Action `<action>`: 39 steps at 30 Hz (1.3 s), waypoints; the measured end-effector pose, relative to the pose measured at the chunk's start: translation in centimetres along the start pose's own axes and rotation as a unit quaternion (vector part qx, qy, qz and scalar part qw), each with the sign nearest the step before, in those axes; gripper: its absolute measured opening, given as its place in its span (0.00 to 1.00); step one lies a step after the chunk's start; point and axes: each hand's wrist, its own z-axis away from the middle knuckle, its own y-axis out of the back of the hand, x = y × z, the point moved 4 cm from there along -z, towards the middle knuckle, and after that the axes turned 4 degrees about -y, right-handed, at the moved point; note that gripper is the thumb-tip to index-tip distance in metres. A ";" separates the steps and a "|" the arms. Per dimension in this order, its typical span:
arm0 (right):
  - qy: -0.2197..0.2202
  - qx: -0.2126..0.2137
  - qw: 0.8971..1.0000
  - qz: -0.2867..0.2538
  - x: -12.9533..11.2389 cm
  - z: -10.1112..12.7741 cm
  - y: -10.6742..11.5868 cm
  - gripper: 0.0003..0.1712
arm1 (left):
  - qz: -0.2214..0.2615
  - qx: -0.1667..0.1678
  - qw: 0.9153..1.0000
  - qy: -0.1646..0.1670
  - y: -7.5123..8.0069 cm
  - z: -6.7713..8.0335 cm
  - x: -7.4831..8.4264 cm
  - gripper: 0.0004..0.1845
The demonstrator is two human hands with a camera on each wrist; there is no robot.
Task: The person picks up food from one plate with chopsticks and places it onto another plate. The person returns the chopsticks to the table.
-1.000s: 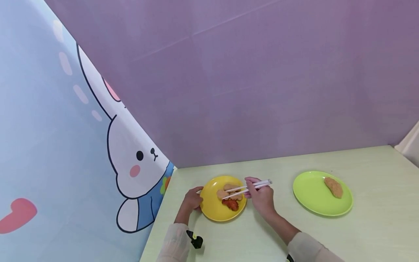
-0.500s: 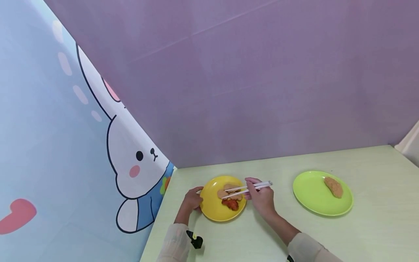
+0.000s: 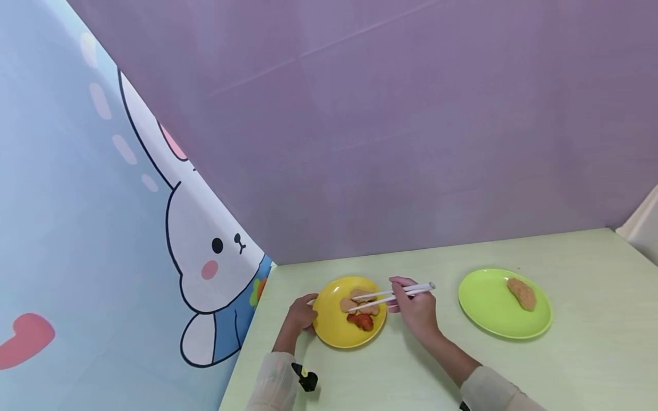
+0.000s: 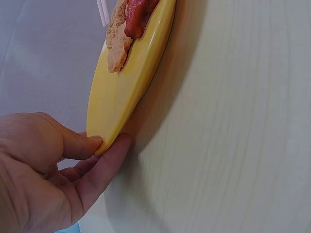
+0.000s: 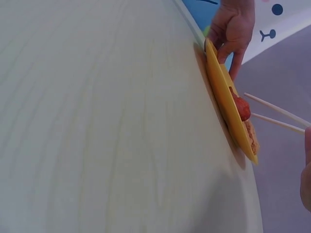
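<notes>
A yellow plate (image 3: 333, 325) lies on the pale green table and carries tan breaded pieces (image 3: 362, 295) and a red piece (image 3: 362, 321). My left hand (image 3: 302, 313) pinches the plate's left rim (image 4: 114, 114) between thumb and fingers. My right hand (image 3: 417, 311) grips a pair of white chopsticks (image 3: 396, 294), whose tips reach over the tan pieces on the plate. In the right wrist view the chopsticks (image 5: 277, 116) point at the red piece (image 5: 241, 108). Whether the tips clamp any food is unclear.
A green plate (image 3: 488, 311) with one breaded piece (image 3: 521, 293) sits to the right on the table (image 3: 390, 371). A purple wall stands behind, and a cartoon rabbit panel (image 3: 205, 268) closes the left side. A white object (image 3: 640, 225) is at the far right edge.
My right hand and the chopsticks have shifted slightly right. The left hand stays on the yellow plate's rim.
</notes>
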 end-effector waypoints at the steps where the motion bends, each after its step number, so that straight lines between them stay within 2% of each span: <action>1: 0.002 0.001 1.000 -0.004 0.2 -0.1 0.2 0.13 | 0.002 0.000 1.000 0.001 0.0 0.0 0.0 0.33; 6: 0.018 -0.005 1.000 -0.018 0.1 -0.5 1.2 0.13 | 0.007 0.001 1.000 0.001 0.1 0.0 -0.2 0.33; 17: 0.017 -0.005 0.999 -0.031 -0.7 -0.6 3.7 0.17 | 0.008 -0.006 1.000 -0.004 0.1 -0.1 -0.3 0.33; 24: 0.027 0.004 0.999 -0.042 -1.6 -0.7 5.5 0.16 | 0.012 -0.006 1.000 0.004 -0.1 -0.1 -0.2 0.33; 32: 0.033 0.015 0.997 -0.065 -2.1 -0.8 7.5 0.11 | 0.003 -0.006 1.000 -0.004 0.0 0.2 0.1 0.33; 39: 0.048 0.020 0.997 -0.059 -2.3 -0.8 9.4 0.11 | 0.005 -0.009 1.000 0.002 0.0 -0.1 0.0 0.33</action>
